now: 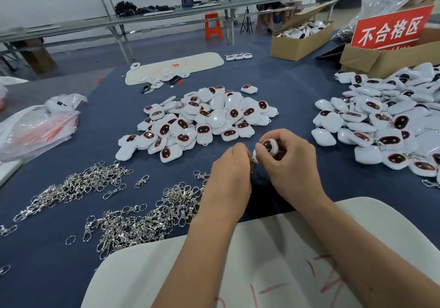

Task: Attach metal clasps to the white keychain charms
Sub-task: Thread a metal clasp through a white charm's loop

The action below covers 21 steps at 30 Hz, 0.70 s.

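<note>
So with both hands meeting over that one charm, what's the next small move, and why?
Probably finish hooking the clasp onto the charm's loop. The right hand grips the white charm, and the left hand pinches at its lower end where metal shows. Whether the clasp is already through is hidden by the fingers.

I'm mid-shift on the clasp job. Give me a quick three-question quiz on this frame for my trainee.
1. True or false: the right hand grips a white charm.
2. The loose metal clasps lie on which side of the hands: A left, B right, C behind the boxes?
3. Fill in: the red sign stands in a ___ box.

Key: 1 true. 2 A. 3 cardboard; the left hand pinches something at the charm's lower end, mostly hidden.
</note>
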Tool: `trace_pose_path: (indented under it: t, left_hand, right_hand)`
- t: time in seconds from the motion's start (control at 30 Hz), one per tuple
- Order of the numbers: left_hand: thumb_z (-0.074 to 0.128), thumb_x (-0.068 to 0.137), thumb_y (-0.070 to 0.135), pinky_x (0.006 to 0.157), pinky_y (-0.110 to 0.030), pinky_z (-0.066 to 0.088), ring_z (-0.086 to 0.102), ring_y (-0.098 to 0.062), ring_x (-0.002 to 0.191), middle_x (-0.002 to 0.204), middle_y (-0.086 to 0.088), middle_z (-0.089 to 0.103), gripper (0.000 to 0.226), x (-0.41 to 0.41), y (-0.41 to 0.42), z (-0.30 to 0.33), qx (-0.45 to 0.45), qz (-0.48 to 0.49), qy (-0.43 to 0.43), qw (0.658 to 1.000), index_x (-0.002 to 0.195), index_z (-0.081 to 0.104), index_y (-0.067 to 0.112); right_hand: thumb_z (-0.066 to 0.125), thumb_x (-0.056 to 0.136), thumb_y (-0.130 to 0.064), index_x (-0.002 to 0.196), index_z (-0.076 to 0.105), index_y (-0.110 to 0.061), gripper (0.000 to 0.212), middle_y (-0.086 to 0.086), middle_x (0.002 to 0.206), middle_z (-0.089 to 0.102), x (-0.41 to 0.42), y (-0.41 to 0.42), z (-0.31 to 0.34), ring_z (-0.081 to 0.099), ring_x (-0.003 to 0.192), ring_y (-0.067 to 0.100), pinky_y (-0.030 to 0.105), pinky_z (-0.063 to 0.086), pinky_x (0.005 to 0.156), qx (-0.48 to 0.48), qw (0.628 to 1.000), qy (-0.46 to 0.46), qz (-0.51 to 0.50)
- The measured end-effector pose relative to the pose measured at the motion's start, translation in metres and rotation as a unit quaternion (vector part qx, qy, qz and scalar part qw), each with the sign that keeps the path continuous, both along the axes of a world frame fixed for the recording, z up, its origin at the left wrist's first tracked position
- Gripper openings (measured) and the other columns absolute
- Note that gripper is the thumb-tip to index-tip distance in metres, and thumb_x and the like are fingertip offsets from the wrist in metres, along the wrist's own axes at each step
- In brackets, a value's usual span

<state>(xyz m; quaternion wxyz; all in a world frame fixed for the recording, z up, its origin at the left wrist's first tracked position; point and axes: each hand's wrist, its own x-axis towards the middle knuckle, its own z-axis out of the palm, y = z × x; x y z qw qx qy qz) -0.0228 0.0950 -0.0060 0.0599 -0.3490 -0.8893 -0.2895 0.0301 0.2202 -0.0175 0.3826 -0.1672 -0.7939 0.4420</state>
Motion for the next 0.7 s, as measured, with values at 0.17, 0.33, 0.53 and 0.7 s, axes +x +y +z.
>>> trace_pose_path:
  t: [0.17, 0.33, 0.53, 0.7]
  left_hand:
    - [0.046, 0.101, 0.009, 0.077, -0.037, 0.04, 0.051, -0.021, 0.086, 0.092, 0.001, 0.059, 0.014, -0.002, 0.0, 0.001, 0.047, -0.012, 0.002, 0.999, 0.094, 0.05, 0.02]
    - [0.049, 0.102, 0.017, 0.078, -0.038, 0.044, 0.051, -0.016, 0.086, 0.09, 0.005, 0.059, 0.014, -0.007, 0.001, -0.005, 0.107, -0.017, -0.006, 0.994, 0.09, 0.054, 0.022]
    - [0.06, 0.098, 0.015, 0.078, -0.032, 0.048, 0.057, -0.01, 0.086, 0.089, 0.011, 0.062, 0.008, -0.01, -0.003, -0.006, 0.154, -0.046, -0.016, 0.987, 0.094, 0.061, 0.021]
    - [0.071, 0.087, 0.008, 0.072, -0.018, 0.045, 0.059, -0.008, 0.085, 0.093, 0.014, 0.06, 0.024, -0.012, -0.005, -0.007, 0.176, -0.051, 0.001, 0.983, 0.098, 0.061, 0.027]
  right_hand:
    - [0.074, 0.092, -0.019, 0.083, 0.071, -0.021, 0.009, -0.008, 0.069, 0.069, -0.001, 0.006, 0.0, 0.061, 0.059, 0.01, 0.031, 0.053, 0.06, -0.114, 0.993, -0.005, 0.036]
    - [0.071, 0.091, -0.015, 0.08, 0.071, -0.021, 0.013, -0.005, 0.059, 0.062, 0.001, 0.006, 0.003, 0.051, 0.047, 0.013, 0.021, 0.042, 0.045, -0.207, 0.976, 0.017, 0.066]
    - [0.071, 0.092, -0.015, 0.079, 0.072, -0.023, 0.016, -0.003, 0.058, 0.06, 0.001, 0.007, 0.005, 0.047, 0.044, 0.013, 0.02, 0.038, 0.041, -0.25, 0.965, 0.017, 0.075]
    - [0.072, 0.094, -0.014, 0.079, 0.073, -0.022, 0.017, -0.001, 0.057, 0.057, 0.001, 0.007, 0.006, 0.042, 0.042, 0.013, 0.02, 0.034, 0.039, -0.283, 0.954, 0.021, 0.098]
